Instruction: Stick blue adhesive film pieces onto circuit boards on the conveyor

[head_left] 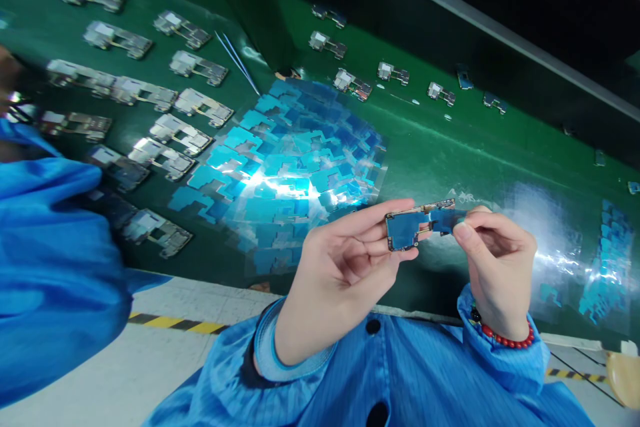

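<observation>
My left hand (350,257) grips a small phone circuit board (419,212) by its left end, thumb below and fingers behind. Blue film (403,230) covers much of the board's face. At the board's right end, my right hand (495,250) is closed, with thumb and forefinger pinching the end of the blue film; whether they also touch the board is hidden. Both hands are above the green mat (425,147). Left of them lies a sheet of blue film pieces (295,167) cut in board-like shapes, shining under the light.
Several circuit boards (183,133) lie in rows on the left, and more sit at the back (353,83). Tweezers (237,60) rest behind the film sheet. Another film sheet (607,260) is far right. A co-worker's blue sleeve (55,247) reaches in at left. A dark post (245,7) stands behind.
</observation>
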`<state>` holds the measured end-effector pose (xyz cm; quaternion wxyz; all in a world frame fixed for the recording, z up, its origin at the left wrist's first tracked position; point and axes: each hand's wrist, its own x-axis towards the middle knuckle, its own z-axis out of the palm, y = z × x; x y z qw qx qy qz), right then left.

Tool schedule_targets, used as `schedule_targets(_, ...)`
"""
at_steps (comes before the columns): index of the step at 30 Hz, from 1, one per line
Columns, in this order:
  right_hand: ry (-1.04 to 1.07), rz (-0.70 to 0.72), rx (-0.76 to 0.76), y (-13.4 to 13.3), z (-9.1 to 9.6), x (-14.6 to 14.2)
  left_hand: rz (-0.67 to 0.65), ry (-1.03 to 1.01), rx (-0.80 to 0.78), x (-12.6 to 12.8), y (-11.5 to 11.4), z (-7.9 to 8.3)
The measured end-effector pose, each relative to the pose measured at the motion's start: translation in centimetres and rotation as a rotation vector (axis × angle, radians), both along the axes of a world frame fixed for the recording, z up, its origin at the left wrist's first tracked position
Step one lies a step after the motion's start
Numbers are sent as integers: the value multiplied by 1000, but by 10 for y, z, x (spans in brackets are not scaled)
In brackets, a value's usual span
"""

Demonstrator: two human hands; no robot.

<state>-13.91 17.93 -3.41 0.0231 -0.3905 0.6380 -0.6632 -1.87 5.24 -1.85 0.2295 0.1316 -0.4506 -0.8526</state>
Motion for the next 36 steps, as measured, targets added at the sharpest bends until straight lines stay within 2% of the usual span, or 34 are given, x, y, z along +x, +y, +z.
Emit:
schedule_targets(7,-2,-18,-6,0,-2,1,41,54,26,-2,3,-5)
schedule_targets(28,-22,-1,-27,-1,-2,1,43,-3,-41,-1,2,-5)
schedule_targets(32,-24,-33,-11,-2,-1,2,45,17,-2,-2,2,-6)
schedule_targets(36,-12,-45,-8,-2,-1,2,56,-33,-39,-3,1,-6)
